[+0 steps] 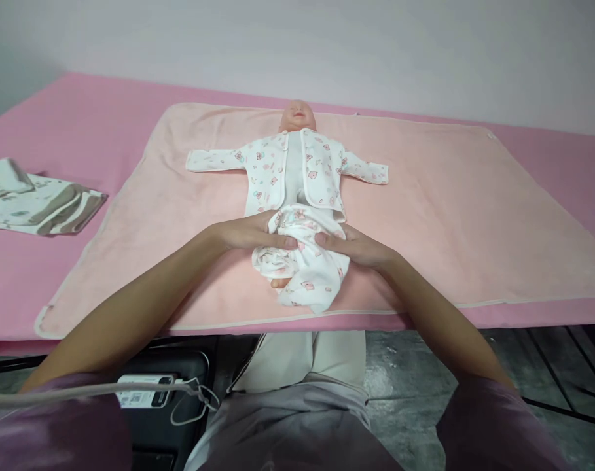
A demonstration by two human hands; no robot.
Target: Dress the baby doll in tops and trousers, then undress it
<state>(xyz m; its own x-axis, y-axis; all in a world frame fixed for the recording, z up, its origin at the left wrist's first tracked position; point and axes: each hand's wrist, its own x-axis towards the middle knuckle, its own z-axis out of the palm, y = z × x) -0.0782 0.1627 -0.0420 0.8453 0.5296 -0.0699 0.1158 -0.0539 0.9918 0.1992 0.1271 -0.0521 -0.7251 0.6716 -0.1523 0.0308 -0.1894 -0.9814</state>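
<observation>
The left hand (251, 233) and the right hand (349, 247) are each closed on the bunched white cotton baby trousers with small pink prints (304, 268). The trousers are gathered over the legs of the baby doll (298, 116), and a bare foot shows at their near end. The doll lies face-up in an open matching jacket (272, 170), mid-way along a peach fleece blanket (449, 216) on the pink tabletop (56, 118); folded beige-and-white cloths (36, 203) lie at the left.

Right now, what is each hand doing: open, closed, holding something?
Left hand: closed on the bunched printed trousers at the waist of the doll.
Right hand: closed on the same trousers, opposite side.
</observation>
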